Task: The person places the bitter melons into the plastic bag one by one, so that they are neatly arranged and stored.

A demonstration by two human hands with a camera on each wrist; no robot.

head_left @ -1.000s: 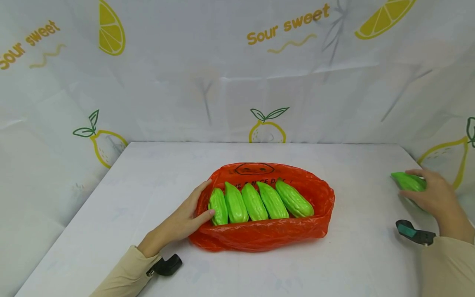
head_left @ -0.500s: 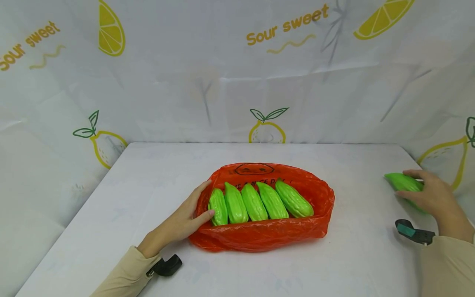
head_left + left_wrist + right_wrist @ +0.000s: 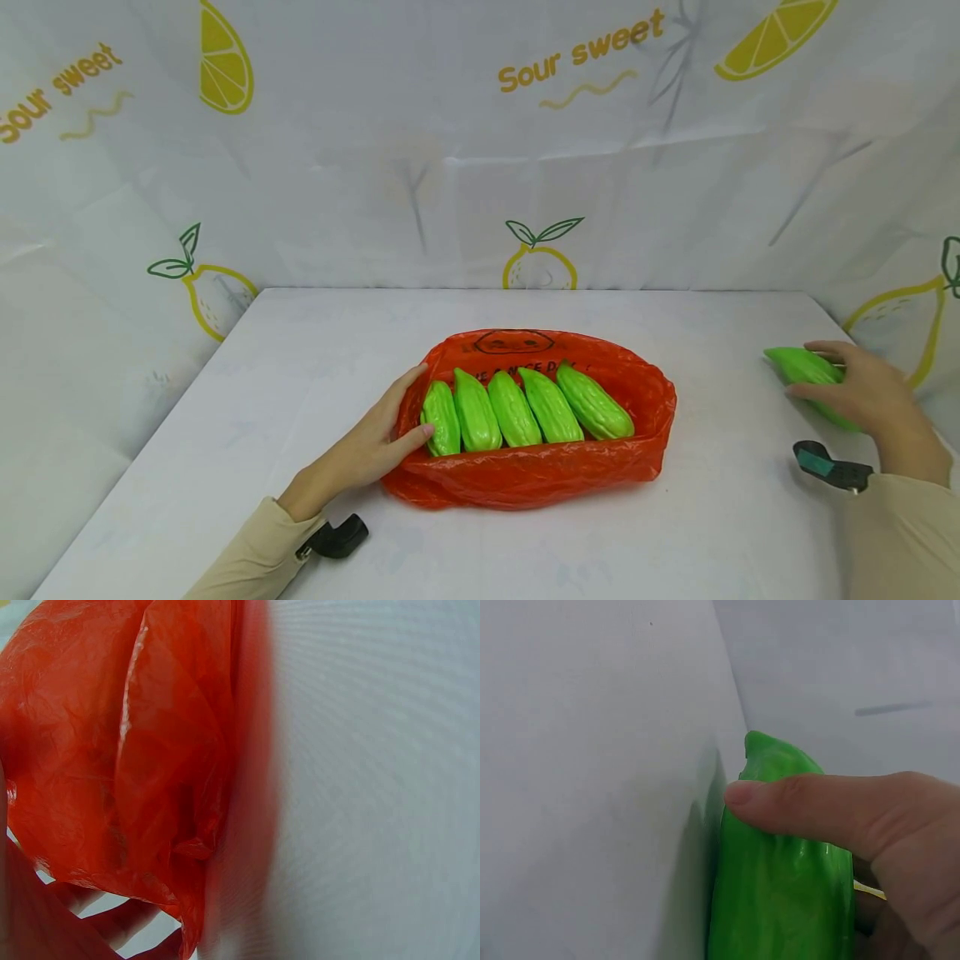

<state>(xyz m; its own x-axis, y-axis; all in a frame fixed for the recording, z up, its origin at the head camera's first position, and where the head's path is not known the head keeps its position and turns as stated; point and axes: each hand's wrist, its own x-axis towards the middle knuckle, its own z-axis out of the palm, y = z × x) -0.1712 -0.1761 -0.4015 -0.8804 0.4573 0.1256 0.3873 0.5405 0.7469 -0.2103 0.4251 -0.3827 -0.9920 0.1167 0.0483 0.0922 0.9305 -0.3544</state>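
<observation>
A red plastic bag (image 3: 525, 475) lies on its side mid-table, its mouth spread wide, with several bright green bitter melons (image 3: 512, 408) lined up inside. My left hand (image 3: 375, 442) holds the bag's left edge, thumb over the rim beside the leftmost melon. In the left wrist view, fingers (image 3: 124, 919) show below the crumpled red plastic (image 3: 172, 750). Far to the right, my right hand (image 3: 870, 387) grips another bitter melon (image 3: 802, 367) between thumb and fingers, its pointed end facing left. The right wrist view shows the thumb (image 3: 802, 802) across this melon (image 3: 780, 900), close by the white tabletop.
The white table (image 3: 735, 533) meets a white cloth backdrop (image 3: 337, 167) printed with lemons at the back and sides. A black wrist mount (image 3: 832, 468) sits on the right wrist, another black mount (image 3: 337, 535) on the left.
My right hand has shifted a little to the left with the bitter melon in its grip. The left hand and the bag have stayed in place.
</observation>
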